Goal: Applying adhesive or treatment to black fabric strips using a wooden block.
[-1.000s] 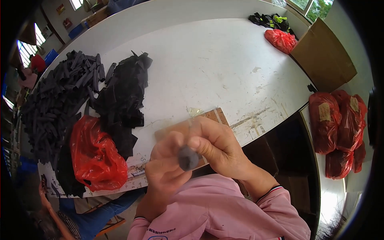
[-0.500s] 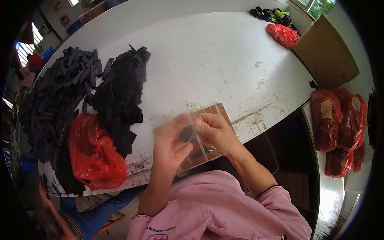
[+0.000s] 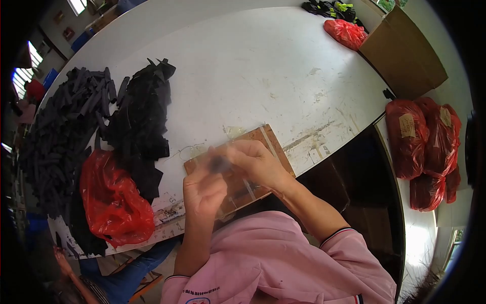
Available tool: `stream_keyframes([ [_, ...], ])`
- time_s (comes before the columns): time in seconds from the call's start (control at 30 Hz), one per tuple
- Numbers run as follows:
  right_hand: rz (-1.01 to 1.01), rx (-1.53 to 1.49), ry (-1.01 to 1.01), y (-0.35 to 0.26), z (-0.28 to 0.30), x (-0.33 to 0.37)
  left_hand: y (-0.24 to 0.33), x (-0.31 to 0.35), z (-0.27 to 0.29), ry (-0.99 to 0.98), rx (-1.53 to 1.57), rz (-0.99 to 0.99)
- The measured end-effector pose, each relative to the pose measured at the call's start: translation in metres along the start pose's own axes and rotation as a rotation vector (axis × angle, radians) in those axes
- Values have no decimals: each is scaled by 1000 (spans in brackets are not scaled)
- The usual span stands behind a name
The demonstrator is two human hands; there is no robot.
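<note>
Dk printed chars (image 3: pixel 203 292) on pink shirt (image 3: pixel 283 253), pt. logo (image 3: pixel 197 301) below, tan labels (image 3: pixel 406 125) on red bags (image 3: pixel 405 159), illeg.

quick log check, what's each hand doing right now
Left hand: at the dark piece; blurred, grip unclear.
Right hand: also at it; blurred, grip unclear.

The small dark thing (image 3: pixel 219 163) at my fingers (image 3: pixel 216 186) is too blurry to tell its stuff. The flat brown board (image 3: pixel 235 190) looks like wood. My white tabletop (image 3: pixel 228 76) is smooth but scuffed. The crumpled red plastic bag (image 3: pixel 114 202) is shiny. The dark grey curled strips (image 3: pixel 55 147) look dull.
</note>
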State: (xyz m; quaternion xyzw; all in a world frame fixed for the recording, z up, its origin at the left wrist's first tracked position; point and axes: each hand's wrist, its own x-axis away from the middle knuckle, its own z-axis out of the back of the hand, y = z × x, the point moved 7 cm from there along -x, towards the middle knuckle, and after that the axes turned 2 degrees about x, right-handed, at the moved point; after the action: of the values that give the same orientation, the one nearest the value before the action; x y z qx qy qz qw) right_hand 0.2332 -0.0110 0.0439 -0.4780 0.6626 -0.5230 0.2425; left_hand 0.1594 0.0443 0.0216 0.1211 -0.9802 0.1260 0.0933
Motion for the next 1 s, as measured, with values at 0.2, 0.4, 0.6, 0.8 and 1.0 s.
stream_keyframes([
  [0.2, 41, 220, 22, -38, -14, -9, -6, -5, -44, -119, 411, 120],
  [0.4, -126, -6, -21, -4, -1, -2, 1, -7, -4, -2, 251, 61],
  [0.6, -46, 70, -92, -17, 1, -12, -4, 6, -31, -81, -553, -193],
  [0.8, 67, 22, -180, -2, -1, -10, -14, 20, -31, -90, -886, -424],
  [1.0, 35, 124, -80, -6, -4, -10, 9, 2, -9, -34, -526, -204],
])
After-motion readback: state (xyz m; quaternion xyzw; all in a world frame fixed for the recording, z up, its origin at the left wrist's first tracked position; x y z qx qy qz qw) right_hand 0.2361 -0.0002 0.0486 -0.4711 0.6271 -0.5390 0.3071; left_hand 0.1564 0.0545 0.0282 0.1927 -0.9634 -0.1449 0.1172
